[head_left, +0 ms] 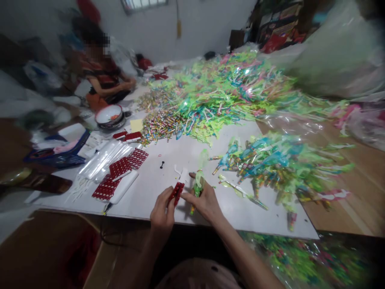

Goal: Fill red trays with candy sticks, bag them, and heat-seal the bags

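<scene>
My left hand (162, 209) is closed around a small red folded piece (178, 191) near the table's front edge. A white strip (183, 175) juts up from that piece. Beside it, my right hand (208, 200) grips a light-green plastic streamer piece (199, 180) with a colourful tube end pointing down. The right thumb reaches toward the red piece; whether it touches cannot be made out. Left of my hands lie red dotted cards (119, 167) with white edges. A small black dumbbell-shaped piece (162, 164) rests on the tabletop just beyond.
A large heap of green and blue streamers (210, 96) covers the far table. Colourful short tubes (162, 124) lie beside it. A smaller streamer pile (264, 156) is at right. A bowl (108, 115), clear plastic sleeves (104, 160) and a blue tray (57, 156) stand left. Another person (102, 76) sits there.
</scene>
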Motion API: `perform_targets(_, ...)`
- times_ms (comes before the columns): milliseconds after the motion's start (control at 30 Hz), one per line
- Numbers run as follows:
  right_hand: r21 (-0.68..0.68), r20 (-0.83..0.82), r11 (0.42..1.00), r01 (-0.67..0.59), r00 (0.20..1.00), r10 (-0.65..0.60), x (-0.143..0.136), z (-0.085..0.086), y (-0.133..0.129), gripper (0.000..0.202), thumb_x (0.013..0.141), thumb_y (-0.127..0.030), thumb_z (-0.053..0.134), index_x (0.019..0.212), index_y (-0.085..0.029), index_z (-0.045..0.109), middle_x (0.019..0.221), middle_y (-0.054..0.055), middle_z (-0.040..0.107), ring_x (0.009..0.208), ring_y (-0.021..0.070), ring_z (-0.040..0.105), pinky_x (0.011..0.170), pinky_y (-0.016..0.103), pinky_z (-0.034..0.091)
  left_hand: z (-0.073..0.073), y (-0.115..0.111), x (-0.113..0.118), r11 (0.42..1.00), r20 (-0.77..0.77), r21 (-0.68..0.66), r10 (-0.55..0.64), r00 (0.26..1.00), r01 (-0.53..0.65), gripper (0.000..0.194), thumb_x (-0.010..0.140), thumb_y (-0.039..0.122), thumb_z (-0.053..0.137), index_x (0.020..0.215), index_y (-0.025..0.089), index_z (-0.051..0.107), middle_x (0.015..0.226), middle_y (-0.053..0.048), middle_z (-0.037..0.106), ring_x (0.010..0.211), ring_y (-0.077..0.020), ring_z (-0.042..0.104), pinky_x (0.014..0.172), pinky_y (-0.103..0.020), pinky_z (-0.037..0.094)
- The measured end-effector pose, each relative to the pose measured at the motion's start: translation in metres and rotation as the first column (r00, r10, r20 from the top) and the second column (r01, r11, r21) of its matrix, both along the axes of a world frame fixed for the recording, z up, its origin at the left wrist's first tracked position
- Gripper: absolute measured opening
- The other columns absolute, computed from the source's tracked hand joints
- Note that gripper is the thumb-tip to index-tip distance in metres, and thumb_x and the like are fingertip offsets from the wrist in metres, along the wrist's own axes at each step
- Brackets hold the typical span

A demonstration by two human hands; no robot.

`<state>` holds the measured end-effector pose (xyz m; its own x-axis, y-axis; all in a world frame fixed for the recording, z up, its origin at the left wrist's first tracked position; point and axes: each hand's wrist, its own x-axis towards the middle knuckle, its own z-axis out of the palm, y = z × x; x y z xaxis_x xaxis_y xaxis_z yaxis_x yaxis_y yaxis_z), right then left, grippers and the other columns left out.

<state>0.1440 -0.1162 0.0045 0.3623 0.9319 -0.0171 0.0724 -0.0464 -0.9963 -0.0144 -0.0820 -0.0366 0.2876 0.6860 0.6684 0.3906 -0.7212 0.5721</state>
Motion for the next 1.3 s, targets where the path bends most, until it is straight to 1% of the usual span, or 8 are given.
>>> perform_targets(67, -0.016, 0.016, 1.000, -0.010, 1.000, 0.010, -0.004, -0.005, 0.001, 0.067, 0.064, -0.037, 0.075, 0.124, -0.015, 0.055, 0.067, -0.004, 0.059, 0.061, 0.0139, 0.054, 0.063, 0.027, 0.047, -0.007, -0.003, 0.004, 0.999, -0.009, 0.036, 0.004, 1.000, -0.004, 0.034, 0.086, 0.009, 0.052, 0.118, 0.018, 0.059, 0.112, -0.009, 0.066, 0.107, -0.0184, 0.062, 0.095, -0.031, 0.050)
perform_targets(167, -0.046, 0.070, 0.997, -0.069, 0.995, 0.072, -0.004, -0.017, 0.001, 0.061, 0.067, -0.033, 0.071, 0.123, -0.016, 0.055, 0.073, -0.001, 0.064, 0.067, 0.0161, 0.058, 0.069, 0.029, 0.048, -0.016, -0.008, 0.009, 0.990, 0.024, -0.144, -0.003, 1.000, 0.006, 0.042, 0.083, 0.012, 0.053, 0.125, 0.018, 0.055, 0.119, -0.010, 0.064, 0.106, -0.0195, 0.063, 0.091, -0.030, 0.053)
perform_targets(333, -0.109, 0.221, 0.973, -0.203, 0.950, 0.222, -0.006, -0.028, -0.004, 0.056, 0.067, -0.026, 0.068, 0.121, -0.023, 0.055, 0.074, -0.002, 0.065, 0.062, 0.0156, 0.058, 0.063, 0.026, 0.045, -0.016, -0.007, 0.005, 0.837, 0.077, -0.532, -0.101, 0.992, 0.127, 0.077, 0.072, 0.012, 0.055, 0.144, 0.016, 0.030, 0.144, -0.016, 0.042, 0.114, -0.0234, 0.059, 0.087, -0.029, 0.055)
perform_targets(533, -0.096, 0.226, 0.977, -0.192, 0.951, 0.210, -0.017, -0.039, -0.009, 0.056, 0.065, -0.024, 0.067, 0.119, -0.022, 0.052, 0.075, -0.002, 0.065, 0.060, 0.0149, 0.057, 0.059, 0.025, 0.045, 0.004, 0.003, -0.015, 0.848, -0.109, -0.505, -0.248, 0.963, 0.161, 0.063, 0.069, 0.013, 0.055, 0.132, 0.013, 0.051, 0.132, -0.014, 0.056, 0.121, -0.0252, 0.053, 0.102, -0.036, 0.045)
perform_targets(767, -0.165, 0.286, 0.964, -0.209, 0.925, 0.250, -0.013, -0.052, -0.016, 0.054, 0.069, -0.021, 0.065, 0.121, -0.018, 0.052, 0.062, -0.004, 0.059, 0.054, 0.0150, 0.056, 0.056, 0.025, 0.044, 0.008, 0.003, -0.023, 0.675, 0.015, -0.701, -0.309, 0.951, 0.230, 0.043, 0.085, 0.021, 0.050, 0.128, 0.015, 0.056, 0.123, -0.012, 0.063, 0.105, -0.0207, 0.064, 0.090, -0.031, 0.052)
perform_targets(900, -0.192, 0.319, 0.963, -0.189, 0.916, 0.243, -0.013, -0.054, -0.018, 0.061, 0.071, -0.026, 0.068, 0.127, -0.019, 0.047, 0.067, -0.002, 0.064, 0.057, 0.0171, 0.061, 0.057, 0.025, 0.045, 0.007, 0.004, -0.020, 0.762, -0.057, -0.620, -0.280, 0.958, 0.186, 0.039, 0.085, 0.022, 0.050, 0.122, 0.015, 0.062, 0.118, -0.011, 0.067, 0.103, -0.0210, 0.065, 0.090, -0.031, 0.052)
perform_targets(1033, -0.203, 0.512, 0.975, -0.089, 0.839, 0.184, -0.017, -0.051, -0.018, 0.057, 0.072, -0.030, 0.067, 0.125, -0.020, 0.050, 0.077, 0.004, 0.069, 0.063, 0.0218, 0.066, 0.057, 0.027, 0.045, 0.008, -0.003, -0.011, 0.829, -0.066, -0.545, -0.192, 0.979, 0.126, 0.035, 0.082, 0.022, 0.052, 0.112, 0.015, 0.067, 0.108, -0.010, 0.071, 0.095, -0.0214, 0.067, 0.085, -0.030, 0.054)
perform_targets(1300, -0.096, 0.573, 0.986, -0.140, 0.802, 0.169, -0.007, -0.054, -0.025, 0.051, 0.073, -0.032, 0.063, 0.121, -0.019, 0.051, 0.080, 0.004, 0.069, 0.065, 0.0217, 0.067, 0.059, 0.027, 0.046, 0.012, -0.015, 0.012, 0.847, -0.044, -0.520, 0.105, 0.994, -0.112, 0.029, 0.073, 0.021, 0.055, 0.097, 0.020, 0.072, 0.098, -0.007, 0.073, 0.088, -0.0229, 0.068, 0.087, -0.033, 0.052)
